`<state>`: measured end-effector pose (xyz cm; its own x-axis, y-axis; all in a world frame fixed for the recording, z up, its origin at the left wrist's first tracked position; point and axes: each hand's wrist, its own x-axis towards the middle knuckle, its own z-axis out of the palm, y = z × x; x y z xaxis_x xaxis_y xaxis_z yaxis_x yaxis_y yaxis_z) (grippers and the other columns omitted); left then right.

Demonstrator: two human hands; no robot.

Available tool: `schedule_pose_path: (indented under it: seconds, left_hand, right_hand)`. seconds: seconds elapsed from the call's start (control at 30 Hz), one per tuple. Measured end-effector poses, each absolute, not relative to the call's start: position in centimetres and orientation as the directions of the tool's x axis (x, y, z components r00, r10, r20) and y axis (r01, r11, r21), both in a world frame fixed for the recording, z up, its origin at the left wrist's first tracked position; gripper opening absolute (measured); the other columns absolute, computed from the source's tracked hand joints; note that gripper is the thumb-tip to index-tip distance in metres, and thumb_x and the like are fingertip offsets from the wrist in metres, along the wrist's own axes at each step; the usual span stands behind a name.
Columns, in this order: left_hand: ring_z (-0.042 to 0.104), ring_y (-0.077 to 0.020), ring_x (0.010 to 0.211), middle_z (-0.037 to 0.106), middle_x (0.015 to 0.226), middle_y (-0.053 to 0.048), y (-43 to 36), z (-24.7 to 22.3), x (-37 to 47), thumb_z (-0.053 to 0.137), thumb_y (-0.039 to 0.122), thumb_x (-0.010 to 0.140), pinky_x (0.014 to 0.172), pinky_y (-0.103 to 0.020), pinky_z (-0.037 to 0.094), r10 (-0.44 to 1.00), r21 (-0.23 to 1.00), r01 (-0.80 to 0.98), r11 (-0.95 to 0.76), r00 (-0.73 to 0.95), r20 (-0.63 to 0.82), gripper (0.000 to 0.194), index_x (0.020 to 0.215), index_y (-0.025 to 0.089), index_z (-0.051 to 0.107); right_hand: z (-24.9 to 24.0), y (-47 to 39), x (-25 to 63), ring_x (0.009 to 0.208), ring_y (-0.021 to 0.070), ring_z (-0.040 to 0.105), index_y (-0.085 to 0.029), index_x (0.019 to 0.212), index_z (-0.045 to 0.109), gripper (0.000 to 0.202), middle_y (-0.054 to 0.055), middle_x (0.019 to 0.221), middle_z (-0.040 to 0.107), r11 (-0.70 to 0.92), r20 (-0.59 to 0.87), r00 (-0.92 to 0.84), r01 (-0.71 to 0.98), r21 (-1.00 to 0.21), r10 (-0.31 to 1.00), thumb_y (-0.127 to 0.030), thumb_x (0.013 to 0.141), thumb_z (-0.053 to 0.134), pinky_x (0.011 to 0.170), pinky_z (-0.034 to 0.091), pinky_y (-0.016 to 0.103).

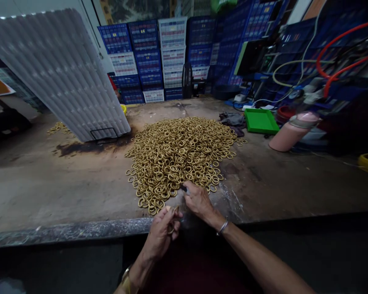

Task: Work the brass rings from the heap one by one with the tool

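Observation:
A large heap of brass-coloured rings (184,151) lies on the worn table (104,196). My left hand (164,230) is at the table's front edge, its fingers closed around a few of these rings (171,229). Beside it and a little farther forward, my right hand (199,200) touches the near edge of the heap. Its fingers are closed on a small dark tool (184,188), whose tip points left toward the rings. Most of the tool is hidden in the hand.
A ribbed translucent panel (61,73) stands tilted at the left, near a few more rings (59,128). At the right are a green tray (261,121), a pink bottle (291,132) and dark cloth (233,119). Stacked crates (147,61) line the back.

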<state>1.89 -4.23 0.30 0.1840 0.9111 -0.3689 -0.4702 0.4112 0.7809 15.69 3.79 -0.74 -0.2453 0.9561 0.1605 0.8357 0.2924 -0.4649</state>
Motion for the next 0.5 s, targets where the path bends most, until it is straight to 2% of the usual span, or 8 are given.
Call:
schedule_pose_path:
  seconds: [0.17,0.33,0.43,0.5]
  left_hand:
    - [0.047,-0.0063,0.051,0.06,0.076,-0.005,-3.8,-0.3,1.4,0.063,0.04,0.071,0.038,-0.017,0.031,0.903,0.709,-0.571,0.413,0.158,-0.399,0.029,0.074,0.014,0.05]
    - [0.049,-0.0073,0.052,0.055,0.069,0.0,-3.8,-0.4,0.6,0.063,0.036,0.071,0.04,-0.017,0.032,0.871,0.574,-0.682,0.454,0.201,-0.449,0.027,0.086,0.015,0.056]
    - [0.05,-0.008,0.056,0.055,0.071,-0.002,-3.8,-0.6,0.3,0.062,0.037,0.071,0.042,-0.017,0.033,0.853,0.517,-0.709,0.479,0.237,-0.466,0.024,0.075,0.013,0.056]
    - [0.051,-0.0086,0.058,0.055,0.072,-0.003,-3.7,-0.7,0.3,0.062,0.038,0.071,0.043,-0.018,0.034,0.861,0.524,-0.71,0.471,0.242,-0.446,0.027,0.066,0.013,0.054]
  right_hand:
    - [0.4,6.4,13.9,0.079,0.0153,0.056,-0.021,0.093,0.055,0.014,0.004,0.09,0.063,0.346,0.259,-0.254,0.835,-0.429,0.932,-0.026,0.083,0.046,0.065,0.033,0.023]
    - [0.2,7.5,12.5,0.08,0.0156,0.056,-0.022,0.094,0.056,0.014,0.003,0.093,0.061,0.353,0.204,-0.297,0.867,-0.35,0.933,-0.026,0.082,0.048,0.064,0.033,0.024]
    - [-0.2,7.9,12.5,0.078,0.0147,0.055,-0.022,0.09,0.058,0.014,0.003,0.088,0.061,0.342,0.195,-0.289,0.87,-0.355,0.937,-0.024,0.083,0.046,0.063,0.033,0.023]
    - [-0.4,8.2,12.9,0.074,0.0139,0.054,-0.021,0.086,0.059,0.015,0.003,0.085,0.06,0.343,0.214,-0.277,0.851,-0.398,0.937,-0.026,0.083,0.045,0.062,0.033,0.023]
